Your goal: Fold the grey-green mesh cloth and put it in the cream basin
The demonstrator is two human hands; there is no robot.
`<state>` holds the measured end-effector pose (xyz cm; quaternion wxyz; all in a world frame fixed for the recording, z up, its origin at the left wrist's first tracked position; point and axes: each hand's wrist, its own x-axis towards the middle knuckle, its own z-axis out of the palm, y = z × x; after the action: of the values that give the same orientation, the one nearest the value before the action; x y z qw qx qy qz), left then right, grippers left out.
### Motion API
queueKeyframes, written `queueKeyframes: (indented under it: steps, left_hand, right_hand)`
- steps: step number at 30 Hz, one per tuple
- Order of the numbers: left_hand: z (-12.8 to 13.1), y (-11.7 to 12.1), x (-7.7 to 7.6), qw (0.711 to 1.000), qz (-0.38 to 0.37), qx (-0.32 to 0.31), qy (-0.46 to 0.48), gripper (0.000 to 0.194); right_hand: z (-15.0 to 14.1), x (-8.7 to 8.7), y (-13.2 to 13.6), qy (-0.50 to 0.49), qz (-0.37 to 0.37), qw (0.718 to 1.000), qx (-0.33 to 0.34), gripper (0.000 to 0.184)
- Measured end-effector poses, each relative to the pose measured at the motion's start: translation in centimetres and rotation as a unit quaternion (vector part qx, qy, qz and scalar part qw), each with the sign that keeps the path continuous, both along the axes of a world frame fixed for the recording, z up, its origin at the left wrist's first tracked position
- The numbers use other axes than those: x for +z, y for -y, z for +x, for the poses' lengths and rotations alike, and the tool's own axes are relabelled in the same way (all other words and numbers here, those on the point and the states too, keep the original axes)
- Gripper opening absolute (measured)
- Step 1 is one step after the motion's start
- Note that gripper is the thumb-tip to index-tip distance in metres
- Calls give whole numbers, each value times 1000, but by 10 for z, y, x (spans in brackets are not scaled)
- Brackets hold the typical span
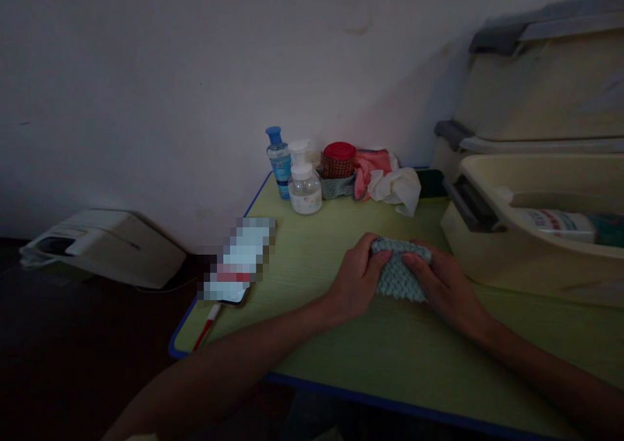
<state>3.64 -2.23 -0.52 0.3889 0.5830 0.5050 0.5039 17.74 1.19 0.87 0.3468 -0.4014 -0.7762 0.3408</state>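
While labels stay unreadable, both hands' fingers (377, 259) closed around teal knitted cloth (400, 272)

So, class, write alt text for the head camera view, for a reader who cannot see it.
Two bare hands, left hand and right hand, grip a pale blue knitted piece on a green table. Behind stand a blue-capped bottle, a pump bottle and a red-lidded jar; a beige tub sits to the right.
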Motion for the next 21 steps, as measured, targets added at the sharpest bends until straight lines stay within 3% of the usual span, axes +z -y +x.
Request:
queueKeyframes:
  steps: [4, 11, 21]
  left_hand:
    - [0, 0, -1, 1000, 10, 3, 7, 13]
    - [-2, -4, -4, 999, 26, 5, 20, 15]
    - [-1, -4, -7, 988, -52, -98, 102, 34]
  right_hand:
    - [1, -2, -4, -4, -10, 1000, 5, 34]
    - [2, -7, -6, -26, -92, 994, 54, 32]
    - [1, -4, -7, -102, -165, 981, 26, 41]
